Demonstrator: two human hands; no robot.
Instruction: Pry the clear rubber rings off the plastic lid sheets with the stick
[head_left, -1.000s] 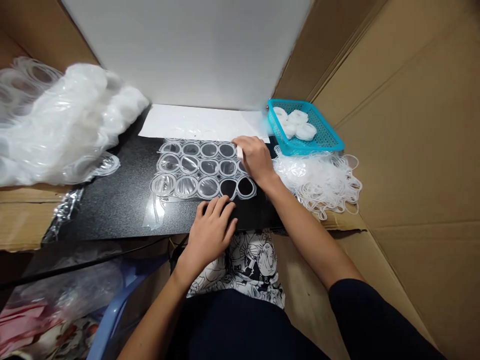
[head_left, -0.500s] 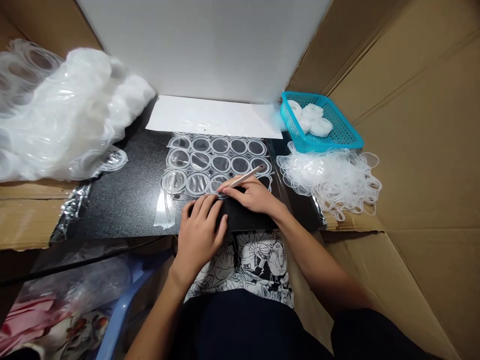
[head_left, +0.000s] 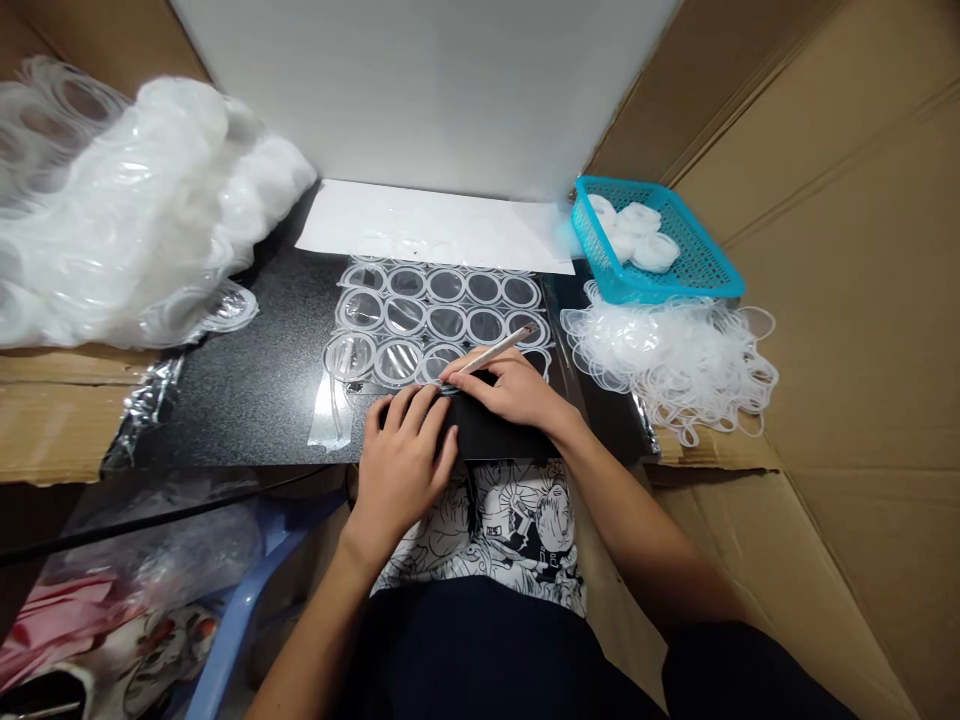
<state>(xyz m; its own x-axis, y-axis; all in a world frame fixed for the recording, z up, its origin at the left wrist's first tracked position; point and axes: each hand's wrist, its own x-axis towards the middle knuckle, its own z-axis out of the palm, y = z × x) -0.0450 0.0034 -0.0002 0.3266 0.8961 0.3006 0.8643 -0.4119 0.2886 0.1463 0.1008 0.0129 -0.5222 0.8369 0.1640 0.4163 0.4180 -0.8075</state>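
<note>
A translucent sheet of joined plastic rings lies in rows on the black speckled tabletop. My right hand grips a slim white pen-like tool, its back end slanting up to the right. The tool's tip is hidden by my fingers at the sheet's near edge. My left hand lies flat with fingers apart, its fingertips at the same near edge beside the right fingers. Under both hands is a plain black surface.
A bulky pile of clear ring sheets stands at left. At right, a blue basket holds several white round bundles, with loose ring-shaped plastic scraps before it. White paper lies behind the sheet. Cardboard walls close the right side.
The whole view has shifted slightly. Both hands stay in nearly the same place on the sheet's near edge, with the tool still in the right hand.
</note>
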